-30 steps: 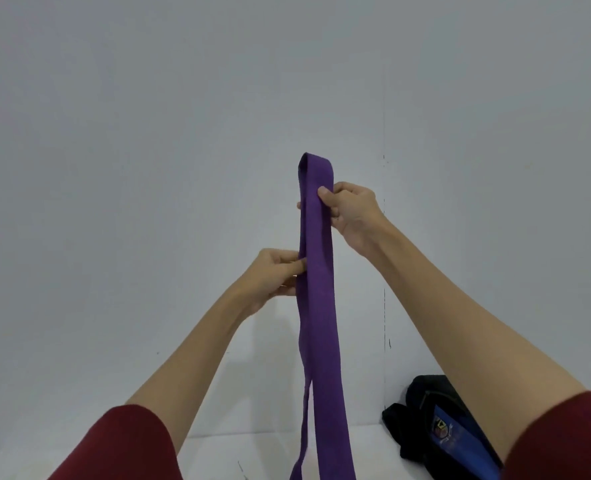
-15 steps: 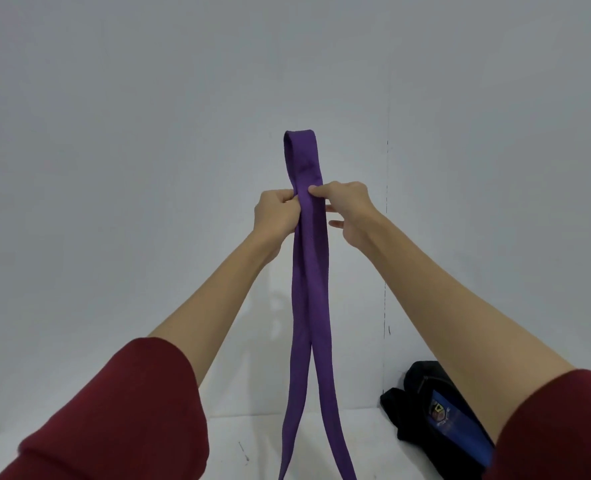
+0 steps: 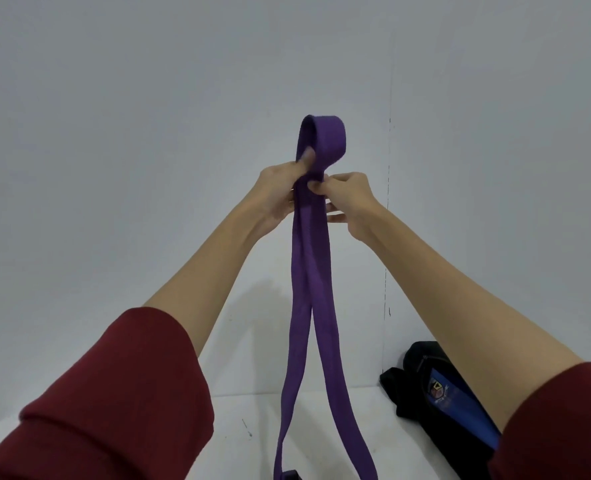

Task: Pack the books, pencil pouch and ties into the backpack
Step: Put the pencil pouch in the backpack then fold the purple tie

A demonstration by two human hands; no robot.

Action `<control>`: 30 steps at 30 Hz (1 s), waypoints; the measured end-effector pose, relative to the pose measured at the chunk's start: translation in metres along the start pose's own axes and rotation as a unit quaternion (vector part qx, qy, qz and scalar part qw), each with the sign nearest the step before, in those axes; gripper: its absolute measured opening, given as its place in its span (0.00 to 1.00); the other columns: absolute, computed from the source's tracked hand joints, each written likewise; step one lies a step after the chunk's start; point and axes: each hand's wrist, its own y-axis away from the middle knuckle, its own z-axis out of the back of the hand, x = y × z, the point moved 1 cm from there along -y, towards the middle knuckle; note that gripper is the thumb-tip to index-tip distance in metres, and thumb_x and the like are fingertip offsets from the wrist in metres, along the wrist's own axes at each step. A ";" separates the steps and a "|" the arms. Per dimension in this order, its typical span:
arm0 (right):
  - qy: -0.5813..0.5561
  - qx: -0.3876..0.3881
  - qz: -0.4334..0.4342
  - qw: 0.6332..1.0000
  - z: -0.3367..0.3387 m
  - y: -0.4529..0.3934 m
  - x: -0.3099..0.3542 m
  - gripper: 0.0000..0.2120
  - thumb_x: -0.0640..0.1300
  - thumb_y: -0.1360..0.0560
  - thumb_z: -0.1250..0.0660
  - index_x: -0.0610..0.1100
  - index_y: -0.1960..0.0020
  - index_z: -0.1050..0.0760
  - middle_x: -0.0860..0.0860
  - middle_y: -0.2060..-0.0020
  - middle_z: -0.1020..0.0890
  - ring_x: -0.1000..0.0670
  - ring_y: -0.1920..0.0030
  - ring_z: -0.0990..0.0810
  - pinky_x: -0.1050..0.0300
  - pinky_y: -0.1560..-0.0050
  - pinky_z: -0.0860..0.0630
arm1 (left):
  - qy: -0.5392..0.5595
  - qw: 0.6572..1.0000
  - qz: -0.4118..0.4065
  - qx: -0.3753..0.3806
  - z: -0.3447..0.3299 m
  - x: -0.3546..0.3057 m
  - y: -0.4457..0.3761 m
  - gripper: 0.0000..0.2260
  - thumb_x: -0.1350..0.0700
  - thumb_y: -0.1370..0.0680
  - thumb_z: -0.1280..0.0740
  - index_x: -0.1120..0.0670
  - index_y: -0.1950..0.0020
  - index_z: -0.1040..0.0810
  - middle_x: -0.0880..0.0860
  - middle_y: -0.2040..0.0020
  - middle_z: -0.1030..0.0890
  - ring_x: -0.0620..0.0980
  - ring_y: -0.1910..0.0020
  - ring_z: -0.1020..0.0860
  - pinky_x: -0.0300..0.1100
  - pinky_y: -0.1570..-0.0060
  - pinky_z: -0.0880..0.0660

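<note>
Below and to the right of the two grips, a black fabric backpack with a blue panel and a crest badge (image 3: 441, 389) is lying on the white desk (image 3: 245, 427). The long purple woven tie (image 3: 309, 271) is hanging doubled, its loop rising just above the grips and its two tails dangling toward the desk. The left hand (image 3: 280, 192) is curling round the tie just under the loop; the right hand (image 3: 347, 195) is pinching it at the same level. Folding well likely means keeping both tails aligned and flat while gathering them upward.
</note>
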 end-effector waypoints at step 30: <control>-0.031 0.107 -0.111 0.987 0.015 0.022 -0.062 0.26 0.64 0.25 0.40 0.41 0.56 0.23 0.47 0.62 0.18 0.47 0.64 0.20 0.54 0.60 0.22 | 0.244 0.957 0.156 -0.035 -0.013 0.041 0.028 0.13 0.61 0.17 0.49 0.63 0.48 0.26 0.59 0.50 0.21 0.57 0.38 0.25 0.44 0.54 0.25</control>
